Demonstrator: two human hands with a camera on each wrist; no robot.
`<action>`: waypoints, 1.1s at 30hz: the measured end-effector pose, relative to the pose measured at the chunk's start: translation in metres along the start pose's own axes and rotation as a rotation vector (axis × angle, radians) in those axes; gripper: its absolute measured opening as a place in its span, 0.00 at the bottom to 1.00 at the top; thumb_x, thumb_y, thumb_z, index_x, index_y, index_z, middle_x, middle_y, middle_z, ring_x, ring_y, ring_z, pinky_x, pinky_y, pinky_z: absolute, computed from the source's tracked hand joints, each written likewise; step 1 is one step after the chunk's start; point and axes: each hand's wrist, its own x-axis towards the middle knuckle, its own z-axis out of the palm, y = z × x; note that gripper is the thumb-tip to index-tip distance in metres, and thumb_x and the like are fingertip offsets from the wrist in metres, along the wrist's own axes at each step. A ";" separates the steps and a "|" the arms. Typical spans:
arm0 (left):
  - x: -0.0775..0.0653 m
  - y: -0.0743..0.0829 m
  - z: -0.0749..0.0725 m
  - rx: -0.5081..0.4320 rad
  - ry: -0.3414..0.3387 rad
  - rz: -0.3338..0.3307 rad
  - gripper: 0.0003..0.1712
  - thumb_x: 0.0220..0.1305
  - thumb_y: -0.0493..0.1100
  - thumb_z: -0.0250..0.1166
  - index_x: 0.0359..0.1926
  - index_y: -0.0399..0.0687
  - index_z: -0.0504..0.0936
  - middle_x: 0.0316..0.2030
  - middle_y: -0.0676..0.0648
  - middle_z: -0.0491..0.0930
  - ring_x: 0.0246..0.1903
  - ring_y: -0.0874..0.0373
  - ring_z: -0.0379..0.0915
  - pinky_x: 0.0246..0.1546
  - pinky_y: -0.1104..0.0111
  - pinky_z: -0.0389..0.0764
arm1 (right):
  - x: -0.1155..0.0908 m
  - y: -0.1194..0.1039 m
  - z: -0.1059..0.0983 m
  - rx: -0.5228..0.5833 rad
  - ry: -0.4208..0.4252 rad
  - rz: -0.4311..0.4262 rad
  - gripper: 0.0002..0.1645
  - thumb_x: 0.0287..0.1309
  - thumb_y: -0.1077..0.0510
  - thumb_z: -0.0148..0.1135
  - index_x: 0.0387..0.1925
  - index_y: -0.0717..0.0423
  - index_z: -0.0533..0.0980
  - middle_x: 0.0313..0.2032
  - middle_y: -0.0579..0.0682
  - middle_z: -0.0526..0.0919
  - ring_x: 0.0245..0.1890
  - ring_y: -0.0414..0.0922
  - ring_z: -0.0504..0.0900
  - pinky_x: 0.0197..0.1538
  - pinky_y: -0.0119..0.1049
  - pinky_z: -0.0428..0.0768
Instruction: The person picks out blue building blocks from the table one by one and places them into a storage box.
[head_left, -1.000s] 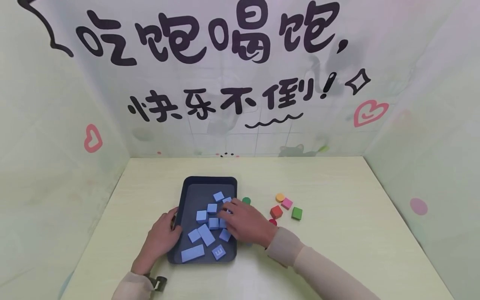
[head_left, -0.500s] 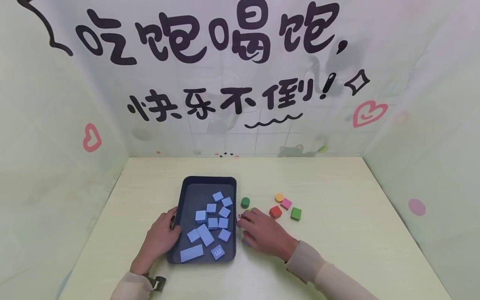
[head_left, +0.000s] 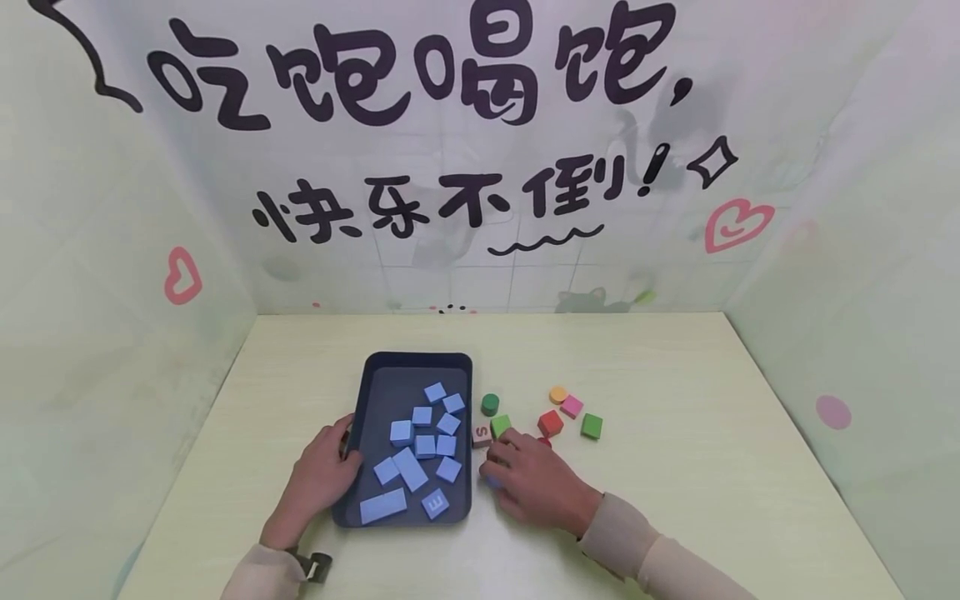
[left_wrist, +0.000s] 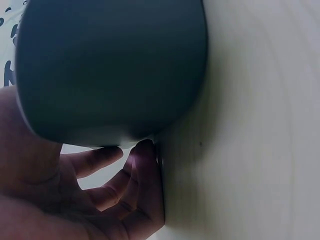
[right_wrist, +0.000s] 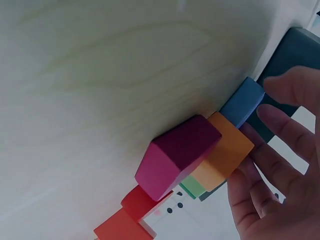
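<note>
A dark rectangular tray (head_left: 418,360) lies on the table with several light-blue toy blocks (head_left: 410,469) in it. At its left side my left hand (head_left: 321,472) grips the wall, thumb at the rim and fingers curled below in the left wrist view. Right of the tray, my right hand (head_left: 538,480) is low over the loose blocks. Its thumb and index finger pinch the end of a blue block (right_wrist: 242,102), mostly hidden from the head view. Against that block sits an orange block (right_wrist: 227,147), and a magenta block (right_wrist: 175,157) stands nearer the right wrist camera.
Beside the tray are a pale block marked S (head_left: 481,433), a light-green block (head_left: 499,424) and a dark-green cylinder (head_left: 490,405). Farther right lie a red cube (head_left: 550,423), a yellow disc (head_left: 558,394), a pink block (head_left: 572,407) and a green cube (head_left: 592,427). Printed cloth walls surround the table.
My right hand has left the tray's right side and moved right and nearer me, uncovering the S block and light-green block. The left hand and the tray have stayed in place.
</note>
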 end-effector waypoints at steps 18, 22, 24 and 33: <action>-0.002 0.002 -0.001 -0.005 -0.004 -0.017 0.33 0.64 0.39 0.56 0.70 0.37 0.64 0.48 0.39 0.74 0.38 0.50 0.69 0.33 0.59 0.71 | 0.009 -0.001 0.004 -0.093 -0.030 -0.001 0.18 0.57 0.48 0.66 0.49 0.43 0.80 0.47 0.43 0.79 0.45 0.43 0.68 0.46 0.32 0.69; -0.001 0.000 0.001 -0.004 0.001 -0.021 0.34 0.64 0.39 0.56 0.70 0.37 0.63 0.48 0.39 0.73 0.38 0.50 0.69 0.33 0.59 0.71 | 0.011 0.000 0.002 -0.070 -0.027 -0.001 0.19 0.57 0.49 0.66 0.51 0.44 0.80 0.50 0.44 0.80 0.46 0.43 0.69 0.48 0.33 0.70; -0.001 0.000 0.001 -0.002 0.001 -0.022 0.34 0.64 0.40 0.56 0.71 0.37 0.63 0.48 0.39 0.73 0.38 0.50 0.69 0.33 0.59 0.71 | 0.012 0.000 0.001 -0.063 -0.024 0.001 0.20 0.57 0.49 0.66 0.52 0.44 0.80 0.52 0.44 0.80 0.46 0.43 0.70 0.48 0.33 0.70; -0.001 -0.001 0.001 0.004 0.004 -0.010 0.34 0.64 0.39 0.55 0.71 0.37 0.63 0.49 0.39 0.73 0.38 0.49 0.69 0.34 0.58 0.71 | 0.019 0.002 -0.008 -0.064 -0.012 0.006 0.19 0.58 0.49 0.64 0.52 0.45 0.79 0.51 0.44 0.79 0.45 0.43 0.70 0.46 0.33 0.71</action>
